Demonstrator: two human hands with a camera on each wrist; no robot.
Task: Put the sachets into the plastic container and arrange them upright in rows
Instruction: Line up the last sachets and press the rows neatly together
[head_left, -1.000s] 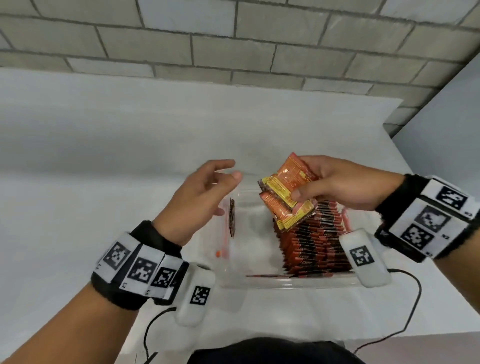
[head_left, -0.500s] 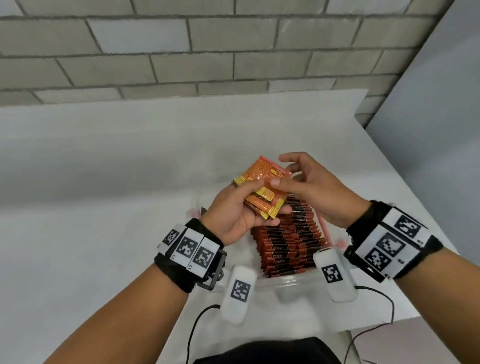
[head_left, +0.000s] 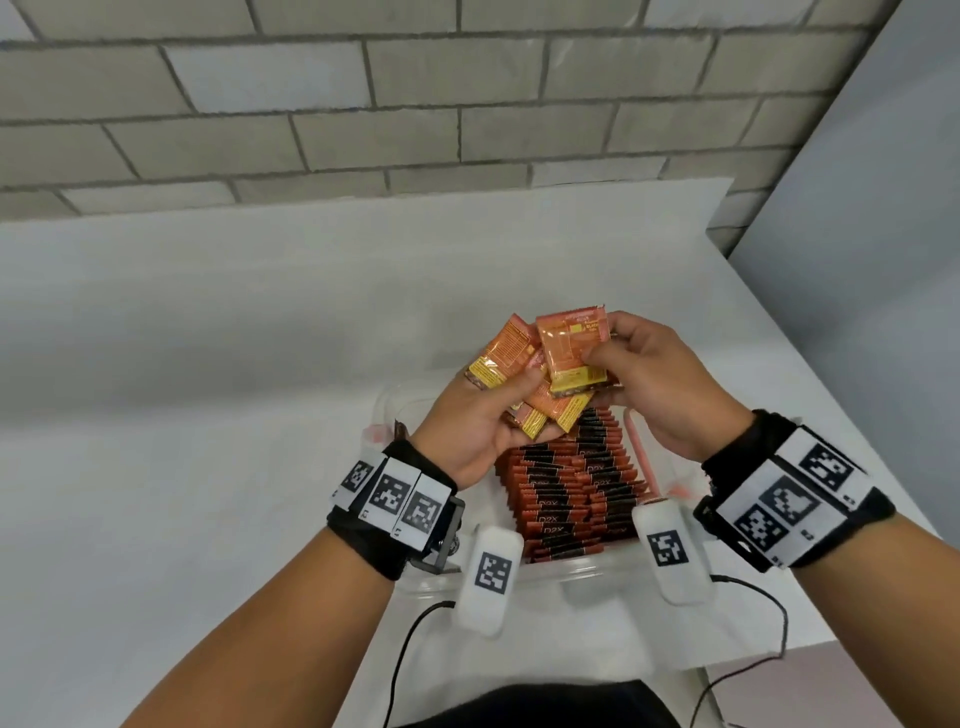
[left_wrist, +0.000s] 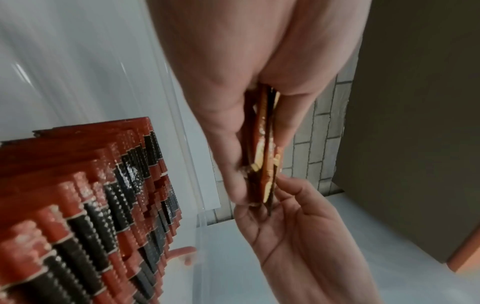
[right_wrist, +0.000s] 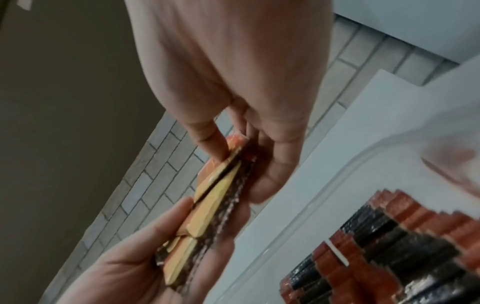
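Observation:
Both hands hold a bunch of orange-and-yellow sachets (head_left: 550, 374) above the clear plastic container (head_left: 582, 574). My left hand (head_left: 488, 415) grips the lower sachets from below, thumb on top. My right hand (head_left: 639, 374) pinches the top sachet (head_left: 571, 345) at its right edge. The left wrist view shows the sachets (left_wrist: 265, 148) edge-on between my fingers; the right wrist view shows the sachets (right_wrist: 207, 207) fanned between both hands. Rows of red-and-black sachets (head_left: 576, 483) stand upright in the container's right part. One dark sachet (head_left: 400, 428) stands by its left wall.
The container sits on a white table (head_left: 208, 415) that ends at a brick wall (head_left: 415, 104) behind and a grey panel (head_left: 857, 260) at the right. Cables (head_left: 748, 587) trail from the wrist devices near the table's front edge.
My left hand came over from the container's left side and took hold of the bunch. The right hand has since drawn the top sachet up and to the right, fanning the bunch.

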